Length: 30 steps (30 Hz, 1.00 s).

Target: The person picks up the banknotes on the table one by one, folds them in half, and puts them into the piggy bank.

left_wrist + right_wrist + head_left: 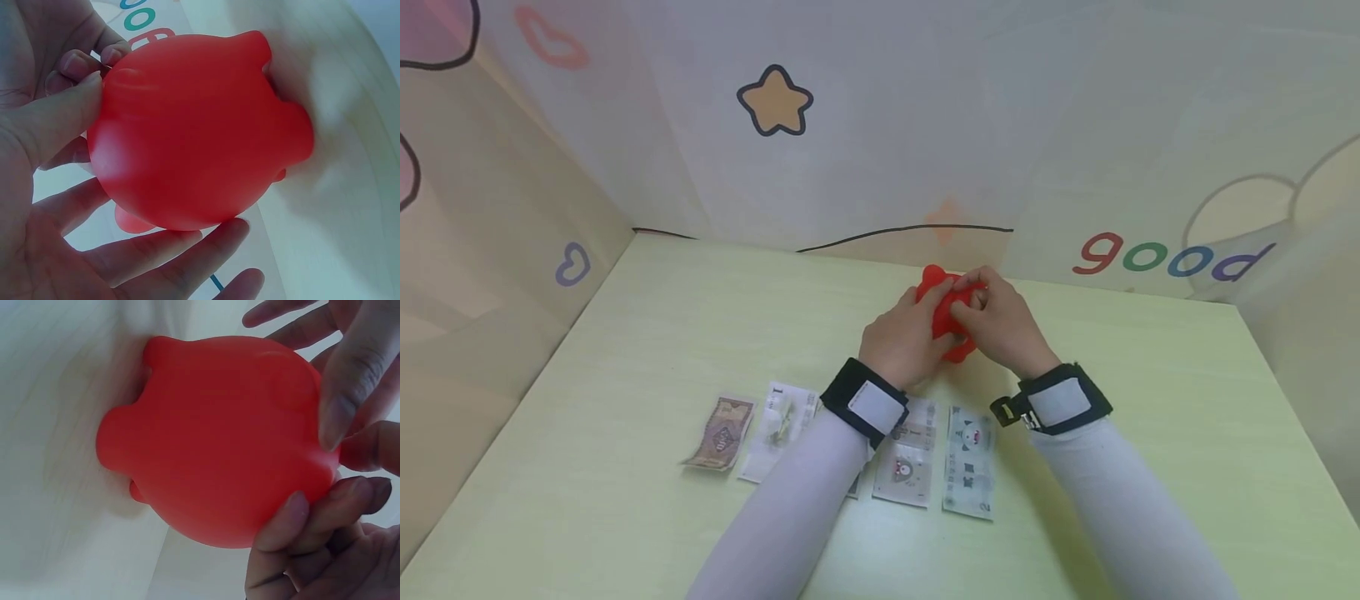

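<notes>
A red piggy bank (950, 315) with stubby rounded bumps is between both hands near the table's back edge. My left hand (902, 337) grips it from the left side, its thumb on the upper end and fingers spread along the body, as the left wrist view shows with the piggy bank (194, 131) large in front. My right hand (1003, 325) has curled fingers against the upper right side of the bank. In the right wrist view, the fingertips (290, 515) press on the red surface. Whether those fingers also pinch something small, I cannot tell.
In front of the hands, several paper notes lie in a row: a brown note (724, 433), a pale note marked 1 (775, 421), a grey note (904, 471) and a greenish note marked 2 (970, 462). The left forearm covers part of the row. A printed cloth backdrop (880, 125) borders the table.
</notes>
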Available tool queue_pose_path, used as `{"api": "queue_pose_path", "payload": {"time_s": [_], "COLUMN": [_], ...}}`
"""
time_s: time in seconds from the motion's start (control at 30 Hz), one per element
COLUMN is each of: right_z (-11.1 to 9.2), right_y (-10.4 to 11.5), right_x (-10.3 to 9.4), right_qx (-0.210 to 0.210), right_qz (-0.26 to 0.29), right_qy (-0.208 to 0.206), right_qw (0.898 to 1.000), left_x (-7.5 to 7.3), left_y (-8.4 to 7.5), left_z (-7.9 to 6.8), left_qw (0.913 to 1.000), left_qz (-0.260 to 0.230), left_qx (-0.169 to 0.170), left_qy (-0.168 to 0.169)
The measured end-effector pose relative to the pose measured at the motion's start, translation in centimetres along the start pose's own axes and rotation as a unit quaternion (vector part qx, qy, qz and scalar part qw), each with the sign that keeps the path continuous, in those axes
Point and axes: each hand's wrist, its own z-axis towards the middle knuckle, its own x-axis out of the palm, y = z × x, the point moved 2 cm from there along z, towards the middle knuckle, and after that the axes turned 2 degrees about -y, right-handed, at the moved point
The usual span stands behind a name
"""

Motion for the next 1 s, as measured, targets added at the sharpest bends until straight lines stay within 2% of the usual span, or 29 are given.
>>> {"api": "queue_pose_path", "payload": {"time_s": [0.13,0.27,0.37,0.5,0.57,0.63,0.73,0.83,1.0], "right_z": [-0.5,-1.7,-2.9,-4.6,-5.3,-5.8,-6.7,-7.6,-8.4], "right_y": [-0.2,-0.6,-1.3,-2.2,-2.8,-3.2,-3.8,-4.0,-4.1], "right_x": [-0.1,-0.3,-0.7,-1.4,-1.7,-2.0,-2.1,-2.2,-2.8], "right_qx": [-0.011,-0.011,0.014,0.052,0.067,0.078,0.090,0.093,0.089], "right_qz": [0.013,0.052,0.070,0.052,0.040,0.028,0.013,-0.008,-0.044], "right_qy": [0.003,0.014,0.029,0.043,0.050,0.063,0.093,0.119,0.137], "right_qw": [1.000,0.999,0.997,0.996,0.996,0.995,0.992,0.988,0.986], "left_x": [0.1,-0.2,-0.9,-2.5,-3.1,-3.5,-3.7,-3.2,-1.3], "left_y": [0.1,0.1,0.1,-0.4,-0.8,-1.1,-1.6,-2.0,-2.2], "left_z": [0.1,0.0,-0.4,-1.1,-1.4,-1.8,-2.4,-3.0,-3.9], "left_qw": [1.0000,1.0000,0.9997,0.9975,0.9967,0.9969,0.9989,0.9987,0.9892], "left_qz": [0.002,0.001,0.000,0.001,0.006,0.009,-0.009,-0.037,-0.062], "left_qx": [0.002,0.004,-0.002,-0.010,-0.010,-0.006,0.009,0.028,0.039], "left_qy": [0.001,-0.004,-0.026,-0.070,-0.081,-0.078,-0.044,0.020,0.127]}}
